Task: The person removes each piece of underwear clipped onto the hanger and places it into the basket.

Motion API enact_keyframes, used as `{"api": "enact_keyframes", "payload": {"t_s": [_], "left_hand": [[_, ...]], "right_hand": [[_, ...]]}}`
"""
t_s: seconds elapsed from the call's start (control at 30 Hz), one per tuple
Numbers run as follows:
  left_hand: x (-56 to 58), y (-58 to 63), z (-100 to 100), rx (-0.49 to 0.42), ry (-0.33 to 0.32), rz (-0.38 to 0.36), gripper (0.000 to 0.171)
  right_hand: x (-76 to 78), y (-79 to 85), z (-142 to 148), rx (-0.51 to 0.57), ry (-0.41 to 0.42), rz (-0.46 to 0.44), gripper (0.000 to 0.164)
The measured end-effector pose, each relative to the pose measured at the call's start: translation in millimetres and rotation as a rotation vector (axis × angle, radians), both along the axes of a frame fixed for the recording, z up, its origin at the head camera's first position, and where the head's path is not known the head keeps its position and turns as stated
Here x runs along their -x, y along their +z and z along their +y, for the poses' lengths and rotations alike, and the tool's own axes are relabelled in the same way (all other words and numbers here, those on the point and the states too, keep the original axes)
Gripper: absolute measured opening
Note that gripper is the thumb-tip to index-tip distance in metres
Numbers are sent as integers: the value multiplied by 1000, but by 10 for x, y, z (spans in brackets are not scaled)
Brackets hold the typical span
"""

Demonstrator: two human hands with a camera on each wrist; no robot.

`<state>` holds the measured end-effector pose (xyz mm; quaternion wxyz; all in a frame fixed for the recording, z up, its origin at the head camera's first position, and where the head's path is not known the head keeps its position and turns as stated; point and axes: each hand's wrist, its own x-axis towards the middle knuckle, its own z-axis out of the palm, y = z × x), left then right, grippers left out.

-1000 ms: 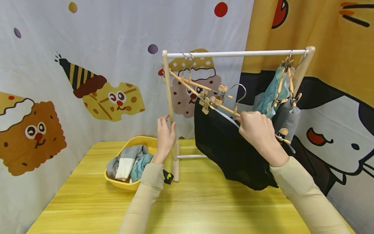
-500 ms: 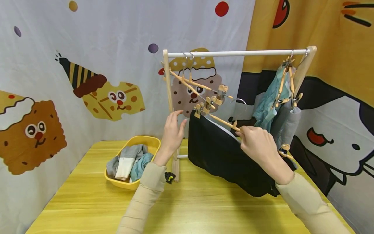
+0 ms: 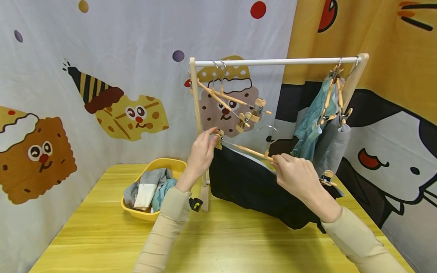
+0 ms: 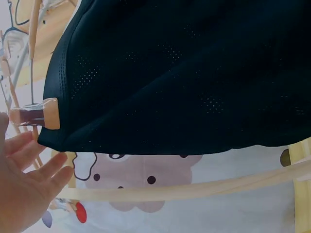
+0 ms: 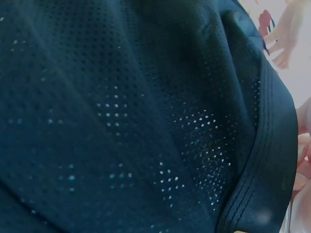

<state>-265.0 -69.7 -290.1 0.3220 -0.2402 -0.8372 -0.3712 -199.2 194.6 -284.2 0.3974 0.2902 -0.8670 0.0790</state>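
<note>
In the head view my right hand (image 3: 297, 176) grips the wooden bar of a clip hanger (image 3: 250, 151) just right of its metal hook. A black garment (image 3: 252, 189) of perforated fabric with a stitched band hangs from this hanger by a clip at each end. My left hand (image 3: 199, 155) is at the hanger's left clip (image 4: 36, 115), its fingers spread and fairly straight; the left wrist view shows the thumb tip close to the clip. Black fabric fills most of the right wrist view, with part of the right hand (image 5: 303, 160) at the right edge.
A rack with a white rail (image 3: 273, 61) stands behind the hands. Bare clip hangers (image 3: 235, 100) hang at its left, teal (image 3: 312, 121) and grey (image 3: 332, 148) clothes at its right. A yellow basket (image 3: 136, 216) of clothes and a small black object (image 3: 195, 204) are on the table (image 3: 218, 242).
My right hand has brought the hanger and black garment down and a little leftward, away from the bare hangers. My left hand has left the rack's post and come up to the left clip.
</note>
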Motion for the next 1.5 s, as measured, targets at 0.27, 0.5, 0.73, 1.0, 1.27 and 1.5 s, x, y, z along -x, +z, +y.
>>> {"api": "enact_keyframes", "payload": {"t_s": [0.27, 0.5, 0.73, 1.0, 1.27, 1.5], "left_hand": [[-45, 48, -77, -79, -67, 72, 62], [-122, 113, -120, -143, -107, 118, 68], [-259, 198, -134, -229, -135, 53, 43], [-424, 318, -155, -324, -130, -77, 18], [-482, 346, -175, -334, -92, -81, 22], [-505, 336, -188, -333, -61, -82, 25]], "right_hand": [[30, 69, -24, -42, 91, 114, 7], [32, 145, -43, -56, 130, 140, 8], [44, 178, -55, -66, 167, 154, 9], [47, 200, -81, -50, 216, 186, 43], [28, 214, -116, -61, 237, 186, 48], [28, 212, -142, -63, 230, 201, 51]]}}
